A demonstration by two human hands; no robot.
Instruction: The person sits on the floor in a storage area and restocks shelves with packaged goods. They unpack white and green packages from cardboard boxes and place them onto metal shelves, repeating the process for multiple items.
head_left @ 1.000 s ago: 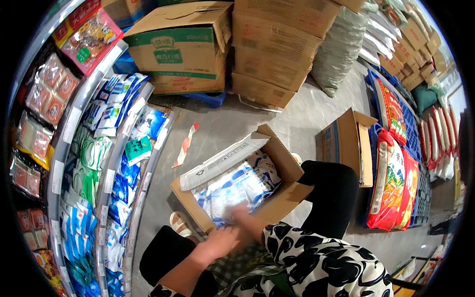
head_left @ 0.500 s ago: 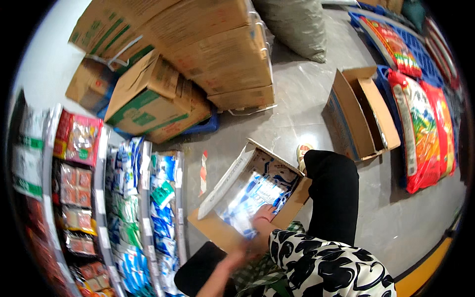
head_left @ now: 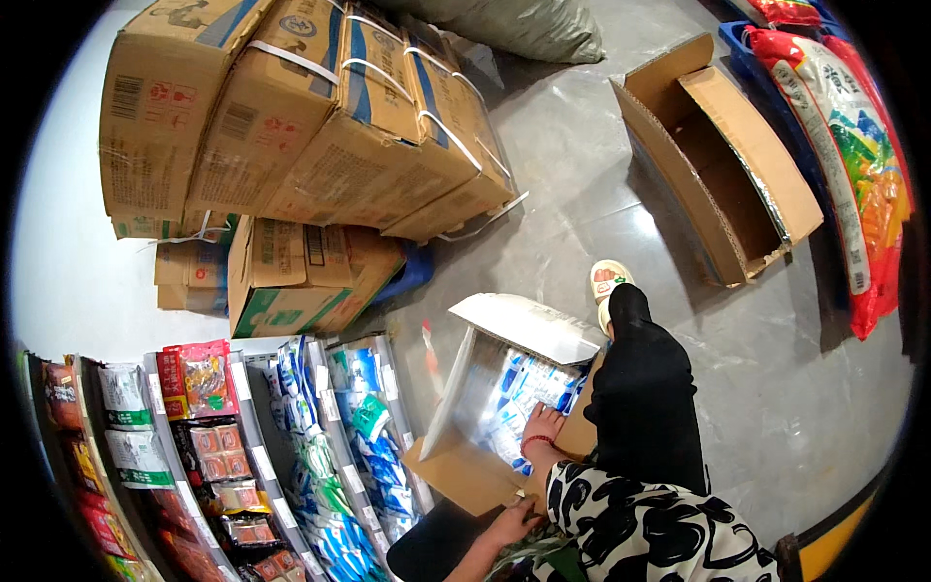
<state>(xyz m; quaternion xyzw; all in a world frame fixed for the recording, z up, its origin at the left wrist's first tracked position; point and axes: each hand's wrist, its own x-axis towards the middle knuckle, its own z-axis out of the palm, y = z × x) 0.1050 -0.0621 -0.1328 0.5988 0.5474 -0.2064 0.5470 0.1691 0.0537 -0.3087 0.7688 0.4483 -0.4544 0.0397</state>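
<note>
An opened cardboard carton (head_left: 464,478) stands on the floor in front of me, its flaps folded outward. Inside lie several blue-and-white packets (head_left: 536,381) in shiny wrapping. My right hand (head_left: 545,424), with a red bracelet at its wrist, reaches into the carton and rests on the packets, fingers apart. At the carton's near flap is my left hand (head_left: 514,524), its fingers curled at the flap's edge.
Shelves with blue-and-white packets (head_left: 383,456) run along the left. Strapped brown boxes (head_left: 320,145) are stacked at the far left. An open empty carton (head_left: 718,155) and a red rice-type sack (head_left: 853,145) stand at the right. My bent leg (head_left: 645,398) is beside the carton.
The view has shifted and turned. A pale flap now stands along the carton's far side. My left hand, blurred before, is now at the near flap; my right hand stays on the packets.
</note>
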